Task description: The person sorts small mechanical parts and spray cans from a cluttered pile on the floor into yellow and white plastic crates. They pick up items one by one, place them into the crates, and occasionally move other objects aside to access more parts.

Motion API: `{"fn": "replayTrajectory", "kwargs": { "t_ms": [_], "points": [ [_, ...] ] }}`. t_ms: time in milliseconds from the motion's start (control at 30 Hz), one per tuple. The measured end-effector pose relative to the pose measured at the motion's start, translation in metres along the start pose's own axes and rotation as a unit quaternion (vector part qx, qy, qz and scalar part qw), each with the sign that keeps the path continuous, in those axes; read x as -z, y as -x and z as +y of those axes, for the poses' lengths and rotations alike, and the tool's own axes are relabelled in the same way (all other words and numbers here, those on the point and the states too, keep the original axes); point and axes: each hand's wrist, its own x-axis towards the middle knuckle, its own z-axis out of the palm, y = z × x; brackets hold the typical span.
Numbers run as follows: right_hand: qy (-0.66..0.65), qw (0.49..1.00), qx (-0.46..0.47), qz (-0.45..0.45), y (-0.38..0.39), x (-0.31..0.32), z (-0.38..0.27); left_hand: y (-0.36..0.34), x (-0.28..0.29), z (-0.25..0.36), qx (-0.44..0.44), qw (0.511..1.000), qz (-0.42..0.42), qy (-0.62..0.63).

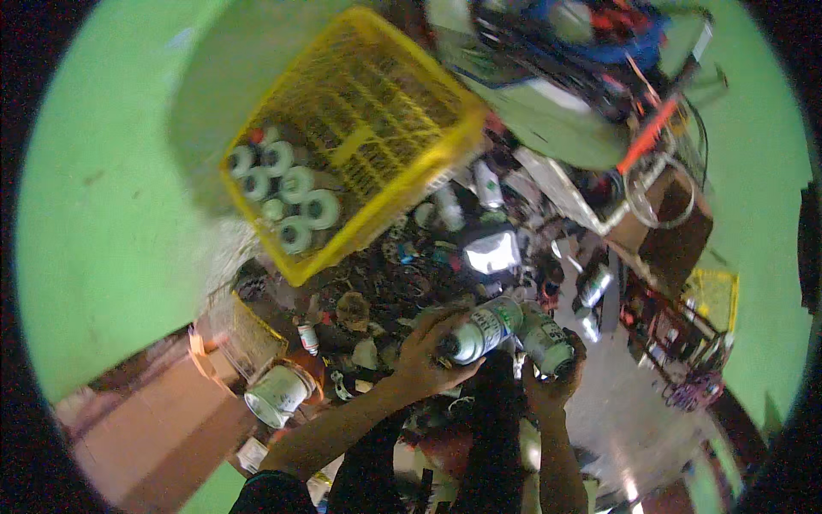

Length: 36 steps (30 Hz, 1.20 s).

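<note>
My left hand (421,355) is closed around a white and green cylindrical can (488,327), tilted with its upper end pointing right. In my right hand (561,392) is a second, similar can (545,341), its upper end leaning left. The far ends of the two cans meet or overlap in front of me; I cannot tell whether they touch. Beyond my hands, a yellow slatted crate (411,180) holds several pale green, round-topped containers (295,184) grouped in its left corner.
Mixed scrap (385,291) covers the floor under my hands. Loose cans (488,184) lie beside the crate, another can (595,284) to the right. A white bucket (278,396) stands at the left, a cardboard box (672,218) at the right. Tangled cables (556,43) pile up at the far right.
</note>
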Motion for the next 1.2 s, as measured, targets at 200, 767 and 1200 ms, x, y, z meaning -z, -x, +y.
{"fn": "replayTrajectory", "kwargs": {
  "t_ms": [200,767,1200],
  "points": [
    [0.059,0.949,0.29,-0.114,-0.141,-0.082,-0.161,-0.042,0.164,0.03,0.088,0.978,0.176,-0.07],
    [0.121,0.863,0.443,-0.208,-0.335,-0.38,-0.215,-0.254,0.295,-0.095,0.069,0.935,0.195,-0.286],
    [0.127,0.872,0.416,-0.226,-0.344,-0.363,-0.212,-0.253,0.274,-0.149,0.035,0.899,0.199,-0.389]
  ]
}}
